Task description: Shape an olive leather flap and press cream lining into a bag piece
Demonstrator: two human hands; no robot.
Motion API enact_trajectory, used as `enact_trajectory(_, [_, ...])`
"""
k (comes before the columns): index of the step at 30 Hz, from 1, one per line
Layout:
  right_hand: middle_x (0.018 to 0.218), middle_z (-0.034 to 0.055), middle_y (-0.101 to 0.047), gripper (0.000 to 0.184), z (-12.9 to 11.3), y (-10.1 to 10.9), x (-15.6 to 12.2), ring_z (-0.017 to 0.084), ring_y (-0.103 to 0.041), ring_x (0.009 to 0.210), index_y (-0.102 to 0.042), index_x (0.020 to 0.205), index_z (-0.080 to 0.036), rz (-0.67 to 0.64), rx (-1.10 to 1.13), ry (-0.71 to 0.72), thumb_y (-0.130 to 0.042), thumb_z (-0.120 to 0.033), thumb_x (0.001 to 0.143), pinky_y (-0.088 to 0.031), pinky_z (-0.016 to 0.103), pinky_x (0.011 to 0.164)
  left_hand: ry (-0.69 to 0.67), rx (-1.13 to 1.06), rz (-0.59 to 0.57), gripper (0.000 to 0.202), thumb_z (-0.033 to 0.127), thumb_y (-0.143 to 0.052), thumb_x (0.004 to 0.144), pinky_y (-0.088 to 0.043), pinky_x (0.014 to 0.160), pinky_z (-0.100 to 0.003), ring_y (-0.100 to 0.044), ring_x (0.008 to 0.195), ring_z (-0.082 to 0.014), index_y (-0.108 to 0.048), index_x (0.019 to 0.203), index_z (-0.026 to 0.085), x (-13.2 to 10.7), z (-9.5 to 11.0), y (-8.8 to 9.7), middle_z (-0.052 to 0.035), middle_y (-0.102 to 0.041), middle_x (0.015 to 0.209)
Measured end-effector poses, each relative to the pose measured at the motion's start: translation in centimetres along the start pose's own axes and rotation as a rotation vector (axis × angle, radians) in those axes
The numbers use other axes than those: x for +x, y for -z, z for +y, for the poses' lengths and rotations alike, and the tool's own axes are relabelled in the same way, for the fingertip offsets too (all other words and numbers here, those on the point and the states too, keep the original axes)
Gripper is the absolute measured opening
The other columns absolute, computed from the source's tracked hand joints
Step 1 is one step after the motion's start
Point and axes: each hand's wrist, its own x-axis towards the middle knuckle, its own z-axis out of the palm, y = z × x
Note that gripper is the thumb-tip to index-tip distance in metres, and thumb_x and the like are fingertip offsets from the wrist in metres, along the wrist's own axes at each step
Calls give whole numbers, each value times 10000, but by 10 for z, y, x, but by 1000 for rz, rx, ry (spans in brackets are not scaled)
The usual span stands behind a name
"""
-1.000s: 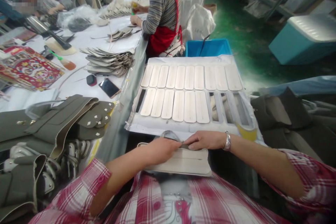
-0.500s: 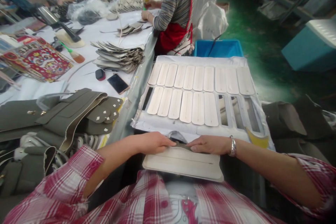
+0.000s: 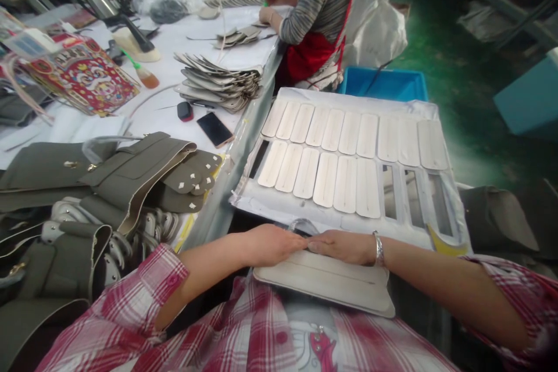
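Note:
At my waist lies a bag panel (image 3: 322, 282), a pale oblong piece with rounded corners and a thin dark line along it. My left hand (image 3: 272, 245) bends over its far edge, fingers pressed down near the middle. My right hand (image 3: 342, 246), with a silver bracelet at the wrist, grips the same edge from the other side. The fingertips of both hands meet. What lies under them is mostly hidden. Just beyond is a white rack (image 3: 279, 200) with two rows of similar pale panels (image 3: 346, 183) and some open slots at its right.
Left, on the table, are grey-green bag pieces (image 3: 126, 174), a phone (image 3: 215, 129), a stack of grey pieces (image 3: 218, 84), a glue bottle (image 3: 146, 77) and a red printed bag (image 3: 91, 75). A co-worker (image 3: 320, 6) in a red apron is beside a blue bin (image 3: 383, 84).
My hands have come together along the panel's far edge, covering the dark strip that showed between them. The view has turned slightly left, so everything sits further right.

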Motion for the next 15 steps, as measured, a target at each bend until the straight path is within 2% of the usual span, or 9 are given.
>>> enact_trajectory(6, [1286, 42, -513, 539, -6, 2, 6, 219, -464, 1178, -447, 1347, -195, -37, 120, 55, -283, -531, 959, -316, 352, 1054, -31, -337, 200, 400, 101, -450, 842, -354, 1008, -154, -527, 1129, -97, -560, 1219, 182, -32, -26, 2, -2, -560, 1232])
enact_trajectory(10, [1324, 54, -477, 541, -13, 2, 25, 211, -449, 1196, -427, 1361, -198, -57, 71, 54, -297, -533, 955, -302, 348, 1060, -19, -378, 264, 409, 82, -480, 811, -373, 994, -158, -545, 1103, -99, -584, 1194, 181, -44, -32, -3, 3, -580, 1203])
enact_trajectory(15, [1256, 87, -532, 581, -20, 2, 42, 233, -485, 1152, -494, 1302, -156, -43, 28, 53, -287, -557, 938, -323, 380, 1047, 6, -434, 347, 321, 112, -519, 815, -392, 991, -174, -563, 1080, -109, -639, 1109, 157, -49, -38, -9, -21, -615, 1144])
